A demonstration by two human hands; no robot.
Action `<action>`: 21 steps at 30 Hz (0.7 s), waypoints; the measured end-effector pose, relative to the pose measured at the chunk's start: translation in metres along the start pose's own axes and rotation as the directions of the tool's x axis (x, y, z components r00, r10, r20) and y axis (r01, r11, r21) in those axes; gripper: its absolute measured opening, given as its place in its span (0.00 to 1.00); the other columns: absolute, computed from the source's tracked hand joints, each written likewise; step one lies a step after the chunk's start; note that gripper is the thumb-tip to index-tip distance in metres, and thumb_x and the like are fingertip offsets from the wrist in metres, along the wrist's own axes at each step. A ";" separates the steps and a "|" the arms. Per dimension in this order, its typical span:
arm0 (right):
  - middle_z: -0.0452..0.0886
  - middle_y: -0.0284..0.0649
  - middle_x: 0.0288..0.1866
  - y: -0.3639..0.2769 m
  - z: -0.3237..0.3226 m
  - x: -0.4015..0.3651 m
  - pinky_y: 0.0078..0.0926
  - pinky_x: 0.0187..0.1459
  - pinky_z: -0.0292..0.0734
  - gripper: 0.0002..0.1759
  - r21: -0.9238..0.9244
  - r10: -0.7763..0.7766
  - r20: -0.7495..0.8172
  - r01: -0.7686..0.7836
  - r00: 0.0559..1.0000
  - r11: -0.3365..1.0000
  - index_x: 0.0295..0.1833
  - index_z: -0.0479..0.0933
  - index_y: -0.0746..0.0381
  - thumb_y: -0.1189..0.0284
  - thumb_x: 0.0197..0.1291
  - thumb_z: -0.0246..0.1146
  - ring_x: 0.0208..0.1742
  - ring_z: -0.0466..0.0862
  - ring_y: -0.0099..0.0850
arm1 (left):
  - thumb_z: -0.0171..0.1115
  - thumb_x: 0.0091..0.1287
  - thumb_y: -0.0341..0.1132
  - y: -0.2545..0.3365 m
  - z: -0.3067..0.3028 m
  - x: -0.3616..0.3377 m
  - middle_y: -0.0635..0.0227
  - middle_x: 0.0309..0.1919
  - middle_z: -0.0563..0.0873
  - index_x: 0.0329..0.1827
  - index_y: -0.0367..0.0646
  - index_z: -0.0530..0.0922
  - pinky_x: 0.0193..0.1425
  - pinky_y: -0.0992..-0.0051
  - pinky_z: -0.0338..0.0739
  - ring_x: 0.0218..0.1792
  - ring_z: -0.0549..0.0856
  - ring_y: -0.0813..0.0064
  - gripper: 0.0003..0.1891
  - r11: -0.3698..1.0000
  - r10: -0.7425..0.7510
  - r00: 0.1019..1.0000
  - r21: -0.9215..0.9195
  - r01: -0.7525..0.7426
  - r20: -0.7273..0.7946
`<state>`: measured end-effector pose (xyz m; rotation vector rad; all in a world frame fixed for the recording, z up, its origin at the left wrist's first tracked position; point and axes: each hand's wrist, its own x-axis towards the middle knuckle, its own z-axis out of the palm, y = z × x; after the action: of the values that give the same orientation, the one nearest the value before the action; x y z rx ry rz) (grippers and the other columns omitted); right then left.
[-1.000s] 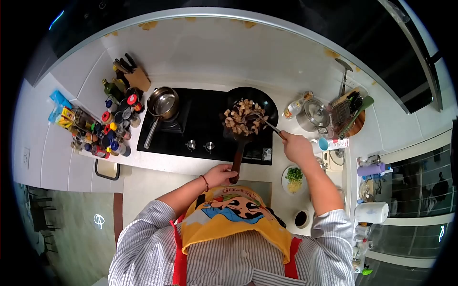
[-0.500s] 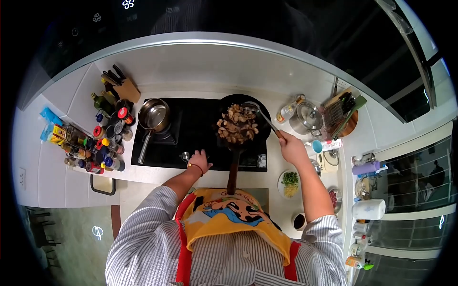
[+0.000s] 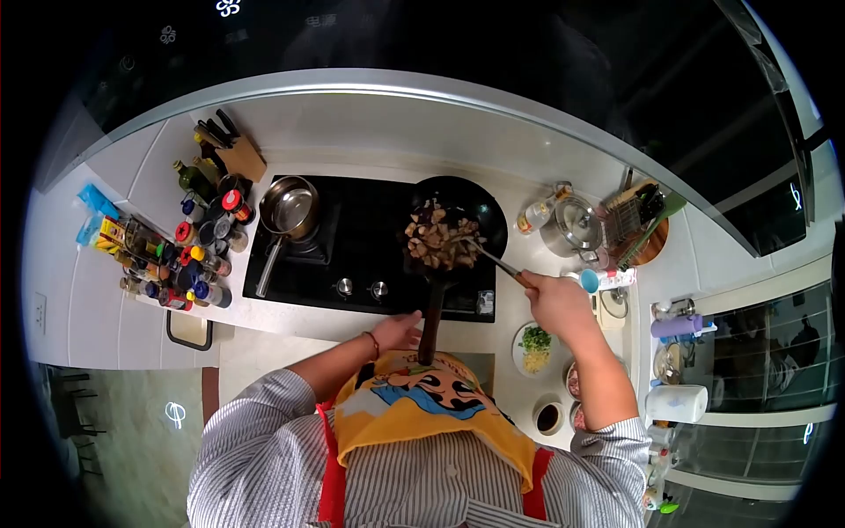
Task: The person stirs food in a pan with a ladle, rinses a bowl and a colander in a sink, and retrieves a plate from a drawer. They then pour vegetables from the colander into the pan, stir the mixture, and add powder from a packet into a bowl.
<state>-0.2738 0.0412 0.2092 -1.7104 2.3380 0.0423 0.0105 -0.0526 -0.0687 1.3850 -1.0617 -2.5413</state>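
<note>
My right hand [image 3: 559, 304] is closed round the handle of a spatula [image 3: 497, 261], whose head is down among browned chopped pieces of food [image 3: 440, 239] in a dark wok [image 3: 482, 204]. The wok sits on the right side of the black stove [image 3: 352, 255]. Its long brown handle [image 3: 431, 321] points toward my apron. Just left of that handle is my left hand [image 3: 398, 332], fingers stretched out and holding nothing, low over the counter's front edge. Two stove knobs [image 3: 378, 289] show beyond it.
A steel saucepan [image 3: 290, 209] stands on the left burner, with bottles and jars [image 3: 189, 255] beside the stove. To the right are a plate of chopped greens [image 3: 533, 348], a bowl of dark liquid [image 3: 549, 417] and a lidded pot [image 3: 574, 225]. The range hood [image 3: 370, 84] hangs overhead.
My left hand has moved from the stove knobs back and right toward the wok handle. My right hand has come nearer, drawing the spatula from the wok's far side down into the food.
</note>
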 end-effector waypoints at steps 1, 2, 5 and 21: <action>0.89 0.50 0.42 -0.002 0.001 -0.001 0.51 0.48 0.84 0.19 -0.032 -0.028 0.021 0.028 0.999 0.999 0.65 0.81 0.48 0.66 0.71 0.59 0.46 0.88 0.52 | 0.59 0.80 0.52 0.001 0.017 -0.017 0.62 0.45 0.89 0.57 0.36 0.80 0.54 0.68 0.84 0.49 0.89 0.71 0.24 1.000 0.002 1.000 0.001 -0.002 -0.003; 0.89 0.50 0.41 -0.003 0.014 0.007 0.51 0.48 0.84 0.19 -0.035 -0.038 0.008 0.038 0.999 0.999 0.65 0.81 0.49 0.66 0.71 0.59 0.45 0.88 0.52 | 0.58 0.80 0.50 0.002 0.032 -0.031 0.61 0.45 0.89 0.55 0.35 0.80 0.54 0.68 0.84 0.48 0.88 0.71 0.22 0.996 0.084 0.991 0.029 -0.087 0.103; 0.89 0.51 0.43 -0.002 0.049 0.037 0.51 0.49 0.84 0.20 0.000 0.022 -0.022 -0.022 1.000 1.000 0.66 0.80 0.50 0.66 0.71 0.59 0.46 0.88 0.53 | 0.57 0.81 0.48 0.009 0.045 -0.044 0.60 0.44 0.89 0.52 0.35 0.81 0.54 0.71 0.83 0.46 0.88 0.72 0.20 0.970 0.175 0.967 0.134 -0.201 0.185; 0.89 0.50 0.42 -0.001 -0.014 -0.005 0.49 0.47 0.84 0.21 -0.112 -0.055 0.050 0.060 0.997 0.992 0.67 0.81 0.47 0.66 0.71 0.60 0.45 0.89 0.50 | 0.60 0.79 0.48 0.002 0.042 -0.056 0.65 0.41 0.91 0.52 0.34 0.82 0.46 0.74 0.84 0.39 0.89 0.76 0.21 0.900 0.256 0.961 0.339 -0.275 0.101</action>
<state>-0.2745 0.0430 0.2237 -1.8078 2.2907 0.2065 0.0111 -0.0111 -0.0126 1.1370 -1.6541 -2.2801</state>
